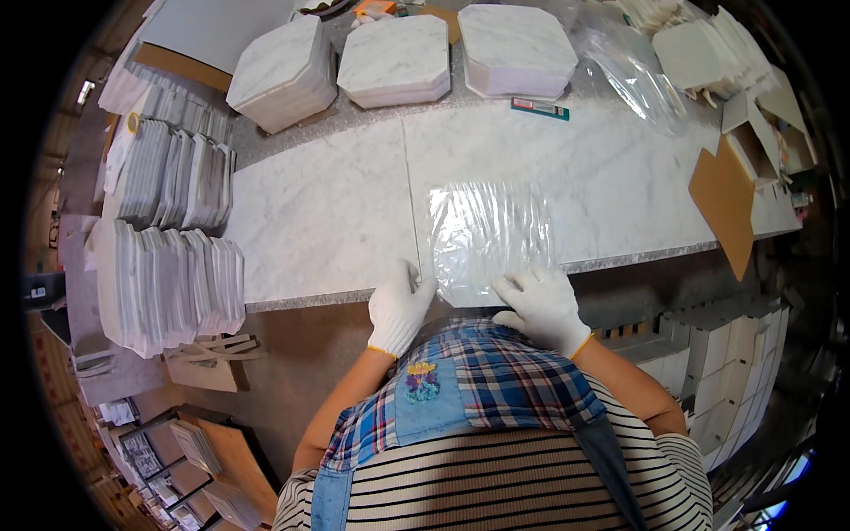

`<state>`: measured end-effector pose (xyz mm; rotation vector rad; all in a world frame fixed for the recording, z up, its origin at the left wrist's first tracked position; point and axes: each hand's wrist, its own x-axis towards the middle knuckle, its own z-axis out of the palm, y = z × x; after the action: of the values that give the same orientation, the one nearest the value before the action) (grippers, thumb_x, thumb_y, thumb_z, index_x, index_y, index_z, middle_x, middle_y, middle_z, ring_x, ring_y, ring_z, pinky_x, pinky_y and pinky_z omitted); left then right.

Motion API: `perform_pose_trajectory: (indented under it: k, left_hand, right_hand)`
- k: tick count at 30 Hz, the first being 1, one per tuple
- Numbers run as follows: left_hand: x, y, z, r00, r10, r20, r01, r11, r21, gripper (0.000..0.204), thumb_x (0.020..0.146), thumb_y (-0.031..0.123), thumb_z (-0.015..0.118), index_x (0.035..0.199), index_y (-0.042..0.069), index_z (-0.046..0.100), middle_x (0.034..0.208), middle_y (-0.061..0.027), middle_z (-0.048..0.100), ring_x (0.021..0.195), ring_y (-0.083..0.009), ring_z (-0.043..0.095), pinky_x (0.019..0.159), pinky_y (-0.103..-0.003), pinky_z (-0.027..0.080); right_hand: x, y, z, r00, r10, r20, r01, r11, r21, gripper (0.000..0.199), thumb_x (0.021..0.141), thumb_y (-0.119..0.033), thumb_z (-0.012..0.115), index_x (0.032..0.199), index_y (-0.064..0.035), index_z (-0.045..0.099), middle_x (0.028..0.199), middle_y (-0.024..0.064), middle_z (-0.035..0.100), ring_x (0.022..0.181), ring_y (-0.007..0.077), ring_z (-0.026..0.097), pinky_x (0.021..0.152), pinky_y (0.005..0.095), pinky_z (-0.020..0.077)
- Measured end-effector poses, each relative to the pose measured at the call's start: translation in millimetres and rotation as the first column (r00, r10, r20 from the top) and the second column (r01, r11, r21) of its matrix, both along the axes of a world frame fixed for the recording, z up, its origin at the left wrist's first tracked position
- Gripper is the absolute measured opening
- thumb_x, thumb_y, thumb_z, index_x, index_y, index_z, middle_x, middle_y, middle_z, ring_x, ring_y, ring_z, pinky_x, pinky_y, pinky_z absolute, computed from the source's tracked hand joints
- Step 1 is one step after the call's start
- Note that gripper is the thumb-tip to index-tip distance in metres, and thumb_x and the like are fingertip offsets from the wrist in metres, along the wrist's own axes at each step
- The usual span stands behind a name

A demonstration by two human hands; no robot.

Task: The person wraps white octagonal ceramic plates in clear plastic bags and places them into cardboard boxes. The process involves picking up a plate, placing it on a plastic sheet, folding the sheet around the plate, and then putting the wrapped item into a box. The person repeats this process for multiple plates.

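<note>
A white marble-look tile with cut corners, under clear crinkled plastic film (487, 239), lies at the front edge of the marble-topped table, right in front of me. My right hand (542, 310), in a white knit glove, rests on its near right part with the fingers spread. Beside the near left corner is my left hand (401, 305), gloved the same way. Its thumb points toward the tile and stands apart from the fingers; whether it touches the film I cannot tell.
Three stacks of similar tiles (396, 57) stand along the back, with a small green case (540, 109) before them. Rows of upright tiles (177, 283) line the left. At the right lie loose plastic film (633, 75), a brown cardboard piece (724, 208) and an open box (753, 142).
</note>
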<state>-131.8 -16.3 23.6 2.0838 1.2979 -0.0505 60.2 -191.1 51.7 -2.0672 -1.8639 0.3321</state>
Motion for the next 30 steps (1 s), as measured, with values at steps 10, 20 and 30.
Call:
perform_pose_trajectory:
  k: [10, 20, 30]
  left_hand:
    - [-27, -20, -39, 0.718, 0.672, 0.182, 0.196, 0.056, -0.979, 0.046, 0.102, 0.032, 0.062, 0.130, -0.004, 0.058, 0.120, -0.0185, 0.066, 0.105, -0.0247, 0.066, 0.091, -0.039, 0.057]
    - [-4, -40, -49, 0.624, 0.776, 0.094, 0.152, -0.003, -0.988, 0.050, 0.106, 0.036, 0.053, 0.135, -0.004, 0.046, 0.124, -0.0310, 0.061, 0.107, -0.0402, 0.067, 0.090, -0.049, 0.060]
    - [22, -24, 50, 0.653, 0.641, 0.402, 0.308, 0.261, -0.915, 0.061, 0.101, 0.040, 0.061, 0.134, -0.009, 0.045, 0.126, -0.0351, 0.059, 0.113, -0.0463, 0.063, 0.094, -0.051, 0.058]
  right_hand:
    - [-37, -1, -42, 0.961, -0.123, 0.249, 0.056, 0.965, 0.258, 0.028, 0.080, -0.010, 0.060, 0.106, -0.0024, 0.063, 0.116, 0.0126, 0.062, 0.110, 0.0309, 0.058, 0.085, 0.0413, 0.0477]
    - [-53, 6, -50, 0.913, -0.309, 0.265, 0.217, 0.920, 0.326, 0.024, 0.083, -0.019, 0.057, 0.106, -0.0118, 0.061, 0.092, 0.0027, 0.060, 0.090, 0.0215, 0.061, 0.080, 0.0356, 0.0473]
    - [-28, 5, -6, 0.881, -0.430, 0.199, 0.276, 0.807, 0.521, 0.037, 0.082, -0.018, 0.057, 0.118, -0.0086, 0.061, 0.094, 0.0057, 0.061, 0.087, 0.0246, 0.062, 0.073, 0.0358, 0.0526]
